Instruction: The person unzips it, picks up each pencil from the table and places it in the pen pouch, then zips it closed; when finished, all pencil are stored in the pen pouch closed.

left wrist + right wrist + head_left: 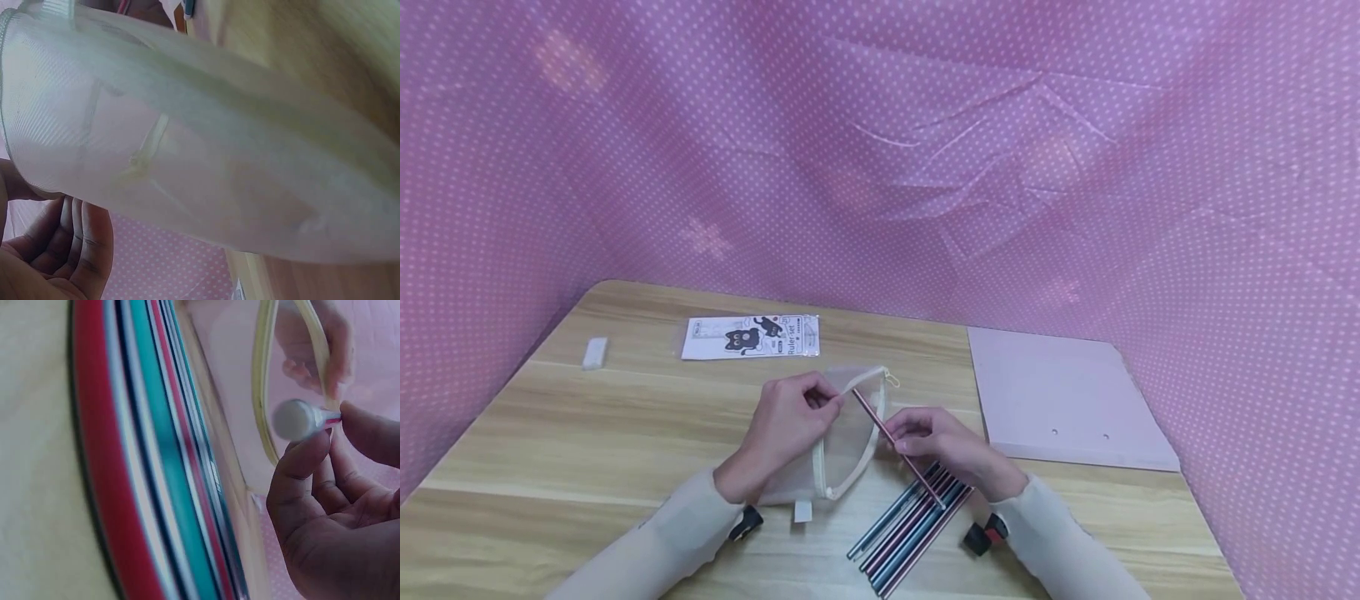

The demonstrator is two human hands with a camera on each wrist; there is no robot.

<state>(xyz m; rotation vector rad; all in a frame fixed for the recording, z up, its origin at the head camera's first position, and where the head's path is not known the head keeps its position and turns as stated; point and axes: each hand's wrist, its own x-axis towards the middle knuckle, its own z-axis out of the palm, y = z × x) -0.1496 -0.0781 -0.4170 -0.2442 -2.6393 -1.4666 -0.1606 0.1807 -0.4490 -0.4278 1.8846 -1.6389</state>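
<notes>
With thumb and fingers my left hand [792, 421] pinches the rim of a pale see-through mesh zip pouch [842, 450], its mouth held open toward the right. My right hand [943, 446] pinches a shiny red pencil [872, 414] midway along, tilted, its far end at the pouch opening. The pencil's whitish near end [294, 420] faces the right wrist view. Below the right hand lies a bundle of red and blue-green pencils [906, 533] on the table. The pouch's mesh [206, 169] fills much of the left wrist view, with left fingers [87, 247] beside it.
A packaged ruler set [751, 337] with black cats lies at the back of the wooden table [647, 425]. At far left is a white eraser-like block [595, 353]. A pale pink board [1060, 396] lies on the right. Pink dotted cloth [880, 167] surrounds the table.
</notes>
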